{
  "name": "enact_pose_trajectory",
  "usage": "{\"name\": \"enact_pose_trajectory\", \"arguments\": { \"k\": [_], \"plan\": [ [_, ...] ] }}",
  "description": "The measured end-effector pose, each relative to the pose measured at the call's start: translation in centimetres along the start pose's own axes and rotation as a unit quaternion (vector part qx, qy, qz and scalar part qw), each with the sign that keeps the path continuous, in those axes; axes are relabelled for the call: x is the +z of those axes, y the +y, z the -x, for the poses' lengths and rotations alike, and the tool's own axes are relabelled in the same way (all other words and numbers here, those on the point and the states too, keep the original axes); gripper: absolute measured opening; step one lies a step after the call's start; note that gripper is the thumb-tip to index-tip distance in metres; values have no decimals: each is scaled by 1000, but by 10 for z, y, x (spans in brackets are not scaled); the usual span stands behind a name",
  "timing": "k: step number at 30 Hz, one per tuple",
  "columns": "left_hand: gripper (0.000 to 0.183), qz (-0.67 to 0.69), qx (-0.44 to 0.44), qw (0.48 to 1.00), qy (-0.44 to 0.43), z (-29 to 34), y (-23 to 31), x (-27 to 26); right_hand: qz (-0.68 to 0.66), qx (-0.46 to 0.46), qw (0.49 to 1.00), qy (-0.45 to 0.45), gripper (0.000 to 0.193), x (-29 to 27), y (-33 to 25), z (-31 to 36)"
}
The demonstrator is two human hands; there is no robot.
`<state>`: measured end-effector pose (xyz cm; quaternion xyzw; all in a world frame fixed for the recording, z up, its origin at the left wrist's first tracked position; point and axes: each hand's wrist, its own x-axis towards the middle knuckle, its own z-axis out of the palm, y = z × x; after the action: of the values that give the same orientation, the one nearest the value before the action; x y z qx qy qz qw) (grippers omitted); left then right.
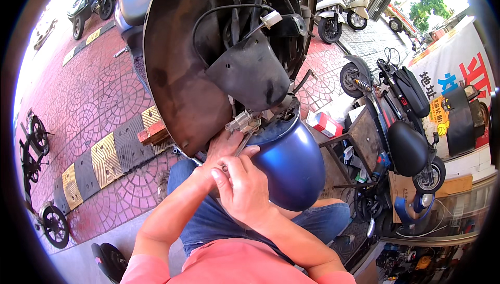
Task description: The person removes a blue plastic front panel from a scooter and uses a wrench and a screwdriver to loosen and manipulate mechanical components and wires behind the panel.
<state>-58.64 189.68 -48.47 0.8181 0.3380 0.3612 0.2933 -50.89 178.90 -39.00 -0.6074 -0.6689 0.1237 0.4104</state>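
Note:
In front of me is a scooter's opened front end, with a glossy blue front fender point(289, 164) below it. My left hand point(223, 146) reaches up to a silver metal part point(244, 122) above the fender, its fingers closed against it and partly hidden. My right hand point(242, 187) crosses over the left wrist. Its bent fingers hold a slim metal wrench point(225, 168), whose ring end shows by the thumb while the shaft slants up toward the silver part. Above hang a black plastic cover point(252, 73) and a cable with a white connector point(271, 19).
A large dark panel point(179, 60) rises at the left of the front end. Beside my right knee stands a metal stand point(359, 138) with a red-and-white box point(325, 124). A black scooter point(401, 122) is parked farther right. A striped ramp point(107, 161) and bricks point(152, 134) lie left.

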Motion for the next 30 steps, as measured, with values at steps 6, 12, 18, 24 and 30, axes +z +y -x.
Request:
{"name": "enact_pose_trajectory", "arguments": {
  "k": [6, 12, 18, 24, 30],
  "plan": [
    [57, 24, -45, 998, -23, -1, 12, -9, -203, 67, 977, 27, 13, -41, 8, -5],
    [58, 0, -50, 997, -58, -3, 17, -19, -424, 312, 850, 31, 33, -116, 72, -47],
    [55, -11, -104, 989, -109, -8, 27, -25, -377, 379, 842, -75, 29, -143, 82, -73],
    [52, -7, -22, 999, -28, -3, 21, -17, -409, 353, 841, 16, 26, -113, 61, -48],
    [54, 19, -2, 1000, -17, 0, 5, -8, -296, 288, 908, 69, 24, -75, 28, -15]
  ]
}}
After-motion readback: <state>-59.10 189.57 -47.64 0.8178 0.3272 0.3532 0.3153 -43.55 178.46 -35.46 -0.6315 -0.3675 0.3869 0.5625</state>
